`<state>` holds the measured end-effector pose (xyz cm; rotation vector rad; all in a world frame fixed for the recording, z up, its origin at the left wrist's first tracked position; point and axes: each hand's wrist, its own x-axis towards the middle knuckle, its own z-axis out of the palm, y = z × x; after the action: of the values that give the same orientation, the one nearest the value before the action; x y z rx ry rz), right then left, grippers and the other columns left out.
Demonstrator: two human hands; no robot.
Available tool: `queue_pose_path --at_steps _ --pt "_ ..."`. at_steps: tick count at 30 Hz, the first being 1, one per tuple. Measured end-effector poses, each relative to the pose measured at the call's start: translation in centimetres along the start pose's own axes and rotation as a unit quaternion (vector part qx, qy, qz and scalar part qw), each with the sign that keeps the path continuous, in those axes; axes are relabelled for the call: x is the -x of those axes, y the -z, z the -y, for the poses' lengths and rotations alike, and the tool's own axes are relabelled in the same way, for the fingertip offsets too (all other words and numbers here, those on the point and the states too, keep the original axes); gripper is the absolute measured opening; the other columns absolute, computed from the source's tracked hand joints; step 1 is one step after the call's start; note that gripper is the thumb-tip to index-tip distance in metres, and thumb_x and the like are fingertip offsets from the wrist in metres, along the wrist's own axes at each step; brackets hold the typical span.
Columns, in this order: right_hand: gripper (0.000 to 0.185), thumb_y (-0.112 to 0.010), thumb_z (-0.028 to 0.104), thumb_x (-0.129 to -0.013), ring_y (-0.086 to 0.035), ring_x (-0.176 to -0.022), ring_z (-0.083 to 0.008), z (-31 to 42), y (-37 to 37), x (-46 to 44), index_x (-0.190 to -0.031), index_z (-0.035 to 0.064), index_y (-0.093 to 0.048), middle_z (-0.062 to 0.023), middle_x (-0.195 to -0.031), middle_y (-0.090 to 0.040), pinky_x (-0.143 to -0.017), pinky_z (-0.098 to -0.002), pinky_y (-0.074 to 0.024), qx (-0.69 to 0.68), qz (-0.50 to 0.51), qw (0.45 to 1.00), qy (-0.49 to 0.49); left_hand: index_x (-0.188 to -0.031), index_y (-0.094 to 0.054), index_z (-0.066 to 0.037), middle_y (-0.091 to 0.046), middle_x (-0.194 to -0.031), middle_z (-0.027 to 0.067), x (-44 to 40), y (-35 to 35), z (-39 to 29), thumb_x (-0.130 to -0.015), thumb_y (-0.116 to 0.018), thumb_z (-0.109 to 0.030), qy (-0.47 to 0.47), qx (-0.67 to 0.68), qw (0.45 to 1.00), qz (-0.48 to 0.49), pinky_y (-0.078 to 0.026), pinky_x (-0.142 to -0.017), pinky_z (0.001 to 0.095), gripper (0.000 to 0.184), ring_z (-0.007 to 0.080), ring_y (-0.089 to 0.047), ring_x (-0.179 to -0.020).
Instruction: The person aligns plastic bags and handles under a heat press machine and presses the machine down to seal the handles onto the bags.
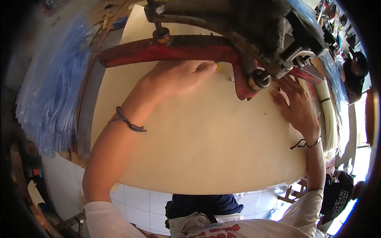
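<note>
A large cream sheet or board [198, 146] with a curved near edge spreads in front of me. My left hand [178, 77] lies on it, thumb stretched to the right; its other fingers are mostly hidden behind a red metal bar [178, 49]. Near the thumb tip is a small yellow spot [220, 68], too small to make out. On the right, my right hand [295, 101] rests on the sheet with its thumb and fingers apart, beside the bar's lower end. A small pale piece [233, 78] shows between the two hands.
Over the sheet stands a dark metal machine body [254, 20], with brass-coloured round fittings [161, 35] on the red bar. Bundles of clear bluish plastic [55, 87] lie at the left. Pale strips [328, 115] are at the right edge. White floor tiles [137, 202] show below.
</note>
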<state>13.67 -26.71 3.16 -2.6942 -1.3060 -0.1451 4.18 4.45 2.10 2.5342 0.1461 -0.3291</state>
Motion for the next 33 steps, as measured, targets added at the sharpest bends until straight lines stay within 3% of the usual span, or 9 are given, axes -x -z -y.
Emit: queue_pose_path --at_steps 9,12,15,18,20,22,23,26,33 --pt "0.047 -0.061 0.027 -0.098 -0.048 -0.135 -0.037 0.6 0.6 0.2 -0.133 -0.0037 -0.056 -0.0213 -0.137 -0.058 -0.121 -0.0481 -0.029 0.013 0.022 1.0 0.002 -0.138 -0.058 -0.016 -0.071 -0.096 0.0126 -0.7 -0.1 0.9 -0.102 -0.037 -0.061 -0.028 -0.001 1.0 -0.003 -0.05 -0.086 0.0378 0.062 0.0278 -0.068 -0.094" --pt "0.05 -0.061 0.031 -0.097 -0.048 -0.135 -0.0369 0.4 0.5 0.5 -0.132 -0.0043 -0.056 -0.0216 -0.137 -0.058 -0.121 -0.048 -0.0288 0.024 0.015 1.0 0.009 -0.134 -0.06 -0.014 -0.071 -0.097 0.0147 -0.4 -0.2 0.6 -0.103 -0.04 -0.054 -0.069 -0.034 0.997 -0.032 -0.05 -0.084 0.0388 0.055 0.0293 -0.068 -0.093" --pt "0.055 -0.06 0.037 -0.098 -0.047 -0.136 -0.0374 -0.2 0.1 1.3 -0.132 -0.0062 -0.055 -0.0229 -0.138 -0.056 -0.121 -0.0479 -0.028 0.059 -0.016 0.998 0.031 -0.113 -0.065 -0.009 -0.07 -0.096 0.0142 0.4 0.1 -0.6 -0.102 -0.043 -0.05 0.003 -0.031 0.999 -0.023 -0.051 -0.083 0.0401 0.048 0.0311 -0.068 -0.091" --pt "0.058 -0.059 0.038 -0.098 -0.044 -0.138 -0.0378 -0.5 -0.2 1.6 -0.133 -0.0085 -0.054 -0.0241 -0.14 -0.055 -0.122 -0.0478 -0.0272 0.058 -0.038 0.997 0.04 -0.116 -0.065 -0.008 -0.069 -0.095 0.019 -0.2 0.4 -0.6 -0.102 -0.046 -0.047 -0.021 -0.071 0.997 -0.004 -0.05 -0.086 0.0411 0.046 0.0344 -0.068 -0.094" --pt "0.067 -0.057 0.042 -0.099 -0.041 -0.14 -0.0393 -0.7 0.2 1.9 -0.138 -0.0122 -0.046 -0.0275 -0.143 -0.05 -0.121 -0.0477 -0.0273 0.061 -0.02 0.997 0.045 -0.119 -0.064 -0.007 -0.068 -0.099 0.0218 -0.4 -0.6 -0.3 -0.101 -0.047 -0.043 -0.136 -0.038 0.985 -0.103 -0.05 -0.088 0.0418 0.044 0.037 -0.066 -0.097" --pt "0.072 -0.056 0.044 -0.1 -0.04 -0.14 -0.0408 -0.9 0.1 2.1 -0.14 -0.0134 -0.042 -0.0298 -0.145 -0.047 -0.121 -0.0476 -0.0277 0.039 -0.033 0.998 0.042 -0.121 -0.062 -0.005 -0.067 -0.105 0.0238 0.0 -0.9 0.0 -0.1 -0.049 -0.038 -0.151 -0.05 0.978 -0.132 -0.05 -0.09 0.0428 0.042 0.0392 -0.065 -0.099" --pt "0.077 -0.055 0.047 -0.099 -0.038 -0.141 -0.0435 -0.9 0.0 2.5 -0.143 -0.0141 -0.037 -0.0329 -0.146 -0.043 -0.12 -0.0475 -0.0284 0.033 -0.044 0.998 0.016 -0.122 -0.061 -0.004 -0.066 -0.109 0.0243 0.4 -0.8 0.2 -0.099 -0.05 -0.035 -0.109 -0.082 0.984 -0.112 -0.049 -0.09 0.0433 0.04 0.04 -0.064 -0.1" --pt "0.08 -0.055 0.049 -0.099 -0.037 -0.141 -0.0444 -1.6 0.0 3.0 -0.143 -0.0144 -0.037 -0.0341 -0.147 -0.042 -0.119 -0.0475 -0.0292 0.027 -0.031 0.999 -0.016 -0.124 -0.059 -0.002 -0.065 -0.116 0.0226 0.5 -1.2 2.5 -0.092 -0.058 -0.017 -0.188 -0.145 0.963 -0.13 -0.05 -0.089 0.0451 0.035 0.0396 -0.062 -0.101" --pt "0.073 -0.061 0.047 -0.096 -0.041 -0.139 -0.0427 -2.1 0.1 2.8 -0.141 -0.0083 -0.045 -0.027 -0.145 -0.048 -0.116 -0.0464 -0.033 -0.001 -0.03 0.999 0.023 -0.123 -0.062 -0.003 -0.063 -0.118 0.0209 0.2 -1.1 3.2 -0.089 -0.061 -0.01 -0.222 -0.197 0.945 -0.137 -0.048 -0.093 0.0467 0.035 0.0384 -0.059 -0.109"
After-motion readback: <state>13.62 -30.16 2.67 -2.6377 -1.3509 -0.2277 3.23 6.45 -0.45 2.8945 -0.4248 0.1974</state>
